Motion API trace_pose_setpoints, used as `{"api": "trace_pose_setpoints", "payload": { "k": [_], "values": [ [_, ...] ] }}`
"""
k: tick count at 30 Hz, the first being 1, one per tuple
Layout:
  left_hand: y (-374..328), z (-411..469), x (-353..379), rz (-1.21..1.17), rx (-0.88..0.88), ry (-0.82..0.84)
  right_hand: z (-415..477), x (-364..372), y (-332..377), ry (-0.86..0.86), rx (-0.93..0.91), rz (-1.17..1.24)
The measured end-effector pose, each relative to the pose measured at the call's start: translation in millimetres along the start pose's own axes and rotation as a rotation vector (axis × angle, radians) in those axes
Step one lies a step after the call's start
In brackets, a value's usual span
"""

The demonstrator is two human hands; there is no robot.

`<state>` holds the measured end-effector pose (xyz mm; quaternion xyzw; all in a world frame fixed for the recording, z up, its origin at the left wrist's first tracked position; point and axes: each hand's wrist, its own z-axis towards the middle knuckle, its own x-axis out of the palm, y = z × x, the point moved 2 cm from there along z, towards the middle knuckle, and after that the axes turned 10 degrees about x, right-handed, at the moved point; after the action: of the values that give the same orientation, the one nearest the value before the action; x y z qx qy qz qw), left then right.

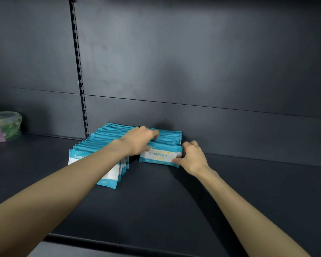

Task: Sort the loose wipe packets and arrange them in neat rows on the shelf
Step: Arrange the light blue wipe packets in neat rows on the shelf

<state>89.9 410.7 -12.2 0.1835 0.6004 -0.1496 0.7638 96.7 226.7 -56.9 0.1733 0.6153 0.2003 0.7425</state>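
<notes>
Packets of teal-and-white plastic-wrapped wipes stood on edge in two rows on the dark grey metal shelf (174, 201), both reaching back toward the rear panel at twelve o'clock. The long left row (100, 143) lay under the forearm. The left hand (139, 140) rested its curled fingers on top of the short right row (167, 138), holding nothing visibly. The right hand (192, 157), at three o'clock of that row, pinched the right end of its front packet (160, 154) between thumb and fingers. A clear plastic tub (5, 125) sat far off at nine o'clock.
</notes>
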Motion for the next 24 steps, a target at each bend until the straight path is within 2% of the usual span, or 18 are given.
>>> {"api": "trace_pose_setpoints", "payload": {
  "k": [4,6,9,12,24],
  "values": [
    [1,2,0,0.253,0.053,-0.031,-1,4,3,-0.122,-0.138,-0.093],
    [4,3,4,0.309,0.063,0.002,2,7,2,-0.07,-0.193,-0.16],
    [10,6,9,0.265,0.048,0.122,6,12,4,0.042,-0.248,-0.207],
    [15,9,13,0.215,0.045,0.215,8,15,8,0.059,-0.307,-0.231],
    [16,13,19,0.25,0.036,0.254,19,19,15,0.037,-0.315,-0.356]
  ]
}}
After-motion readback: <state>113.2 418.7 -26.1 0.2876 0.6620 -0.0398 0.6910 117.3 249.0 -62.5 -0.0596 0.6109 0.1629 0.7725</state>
